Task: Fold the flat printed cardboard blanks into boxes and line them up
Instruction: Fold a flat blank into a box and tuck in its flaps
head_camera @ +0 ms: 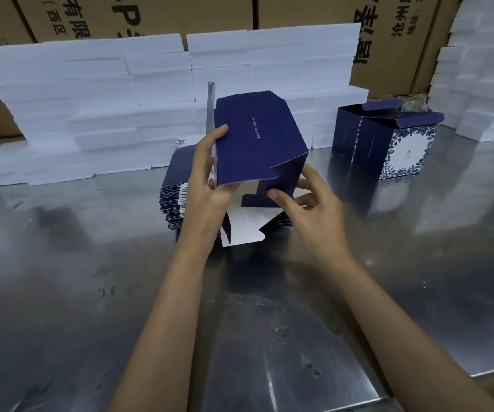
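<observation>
We grip the navy printed cardboard blank [257,138] with our left hand [207,173]; our right hand [305,197] pinches its bottom flap, lying just left of that palm.

table [91,292]: scuffed, reflective metal, fills near and middle | white boxes [105,93]: stacked in a wall along far edge, second stack [477,84] far right | brown cartons [180,13]: large, black printed characters, behind stacks | light: soft glare on metal

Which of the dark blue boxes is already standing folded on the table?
The folded box at the right, showing its floral side; the other is in both hands, and the rest lie flat.
</observation>
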